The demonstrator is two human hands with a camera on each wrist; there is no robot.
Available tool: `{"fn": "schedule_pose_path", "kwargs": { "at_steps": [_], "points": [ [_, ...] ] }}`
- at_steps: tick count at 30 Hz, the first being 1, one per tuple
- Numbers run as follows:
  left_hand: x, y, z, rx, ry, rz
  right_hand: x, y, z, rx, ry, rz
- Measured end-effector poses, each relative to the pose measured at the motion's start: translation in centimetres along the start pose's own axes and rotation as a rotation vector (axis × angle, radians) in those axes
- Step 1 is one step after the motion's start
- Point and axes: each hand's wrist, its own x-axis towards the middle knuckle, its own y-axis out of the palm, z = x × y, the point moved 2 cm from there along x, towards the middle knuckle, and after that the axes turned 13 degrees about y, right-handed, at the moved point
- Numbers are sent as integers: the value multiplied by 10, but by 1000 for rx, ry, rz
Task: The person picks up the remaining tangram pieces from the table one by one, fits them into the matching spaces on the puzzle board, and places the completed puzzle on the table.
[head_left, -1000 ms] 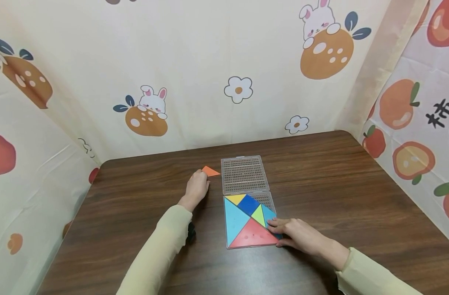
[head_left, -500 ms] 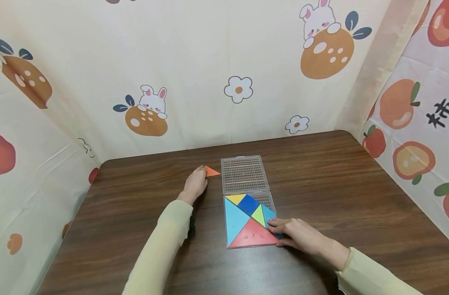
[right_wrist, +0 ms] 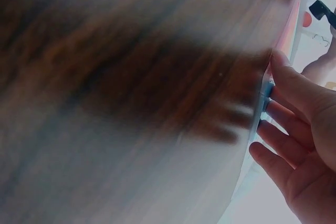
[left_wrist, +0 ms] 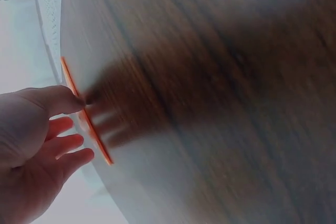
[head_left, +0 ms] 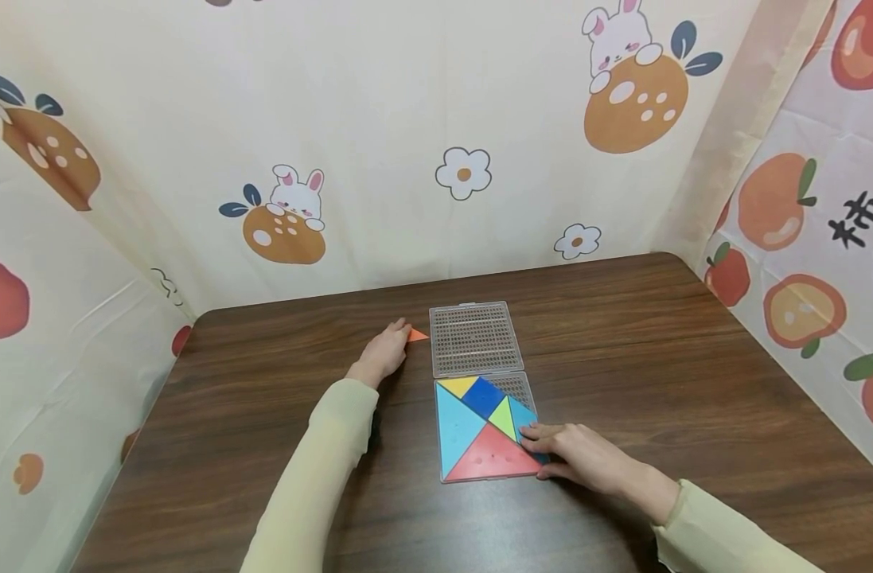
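In the head view my left hand point(head_left: 383, 350) is at a small orange triangle tangram piece point(head_left: 418, 336), covering most of it. The left wrist view has the thumb and a fingertip at opposite sides of the orange triangle point(left_wrist: 96, 137), pinching it flat on the table. My right hand point(head_left: 575, 454) rests on the front right corner of a clear plastic case point(head_left: 493, 479), fingertips on a blue piece point(head_left: 524, 418), thumb at the edge. Inside lie a large light blue triangle point(head_left: 456, 426), a red triangle point(head_left: 493, 458), a blue square point(head_left: 483, 396), a yellow piece point(head_left: 457, 386) and a lime triangle point(head_left: 504, 418).
The case's gridded lid point(head_left: 476, 341) lies folded open behind its tray, just right of the orange triangle. A dark wood table point(head_left: 665, 350) bears everything. Patterned cloth point(head_left: 393, 95) hangs along its back and sides.
My left hand has slid slightly right over the orange triangle, so less of it shows; the triangle's right tip stays put. The right hand and the case have not moved.
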Motion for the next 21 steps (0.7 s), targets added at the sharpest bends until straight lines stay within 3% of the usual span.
{"fn": "schedule_pose_path", "kwargs": {
  "at_steps": [11, 21],
  "points": [
    [2, 0, -4, 122, 42, 10, 1, 0, 0, 9, 52, 49],
    [2, -5, -6, 105, 60, 29, 1, 0, 0, 16, 54, 46]
  ]
}}
